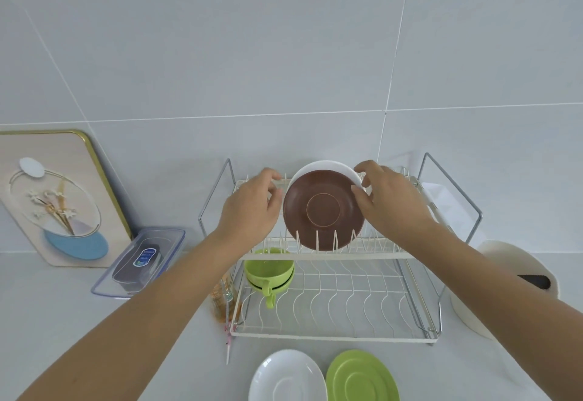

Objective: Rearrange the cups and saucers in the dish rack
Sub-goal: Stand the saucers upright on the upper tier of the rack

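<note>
A brown saucer (324, 209) stands on edge in the upper tier of the rack (328, 255), its underside and foot ring facing the camera, held upright between the tines. Just behind it a white saucer (321, 167) stands the same way, only its top rim showing.

The left hand (252, 203) is at the brown saucer's left edge, fingers curled near the rim; whether they grip it or only touch it cannot be told. The right hand (389, 200) is at the right edge, thumb on the brown saucer's rim and fingers curled over the white saucer's rim, pinching there.

On the lower tier, at its left end, two green cups (269, 273) sit nested, tipped on their sides, mouths facing up and back, handles pointing down towards the camera.

On the surface (63, 321) before the rack lie a white saucer (287, 377) and, just to its right, a green saucer (362, 377), both flat with hollows up.
</note>
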